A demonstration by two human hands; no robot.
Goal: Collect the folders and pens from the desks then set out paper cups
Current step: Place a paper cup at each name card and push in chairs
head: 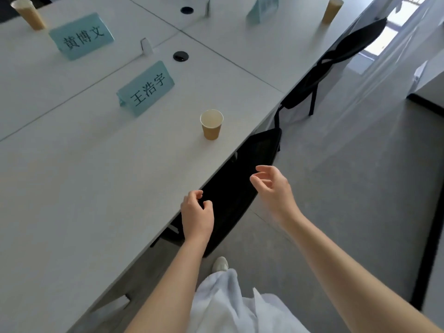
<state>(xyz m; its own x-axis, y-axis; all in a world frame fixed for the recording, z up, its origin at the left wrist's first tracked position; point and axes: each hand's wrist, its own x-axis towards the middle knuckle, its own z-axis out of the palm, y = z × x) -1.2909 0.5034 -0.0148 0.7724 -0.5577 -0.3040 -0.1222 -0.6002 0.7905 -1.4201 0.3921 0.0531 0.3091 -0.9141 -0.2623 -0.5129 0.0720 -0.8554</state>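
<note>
Hands free above the desk edge, paper cups set out

White desk (pixel 72 188) filling the left and centre, made of several tops joined along thin seams. Nearest paper cup (pixel 211 124) upright close to the desk's right edge, tan outside, pale inside, beside and to the right of a teal name card (pixel 146 88) printed with dark characters. Second paper cup (pixel 28 13) upright at the far left corner, just behind another teal name card (pixel 81 36). Third paper cup (pixel 332 10) upright at the far right, near a third teal card (pixel 263 7) cut off by the top border. Two round black cable ports (pixel 180 56) set into the desk top, one behind the nearest name card, the other farther back. Small white object (pixel 146 45) upright on a seam between the two near cards; nature unclear.

Left hand (pixel 197 212) held over the desk's edge, fingers curled loosely inward, gripping nothing. Right hand (pixel 274 186) raised to the right, above a black chair (pixel 240 183) pushed under the desk, fingers half-bent and apart, also gripping nothing. Both forearms bare, reaching in from the bottom border.

Second black chair (pixel 336 61) farther along the same side of the desk. Grey floor (pixel 348 188) on the right. White garment (pixel 228 304) and a pale shoe (pixel 219 264) at the bottom centre
</note>
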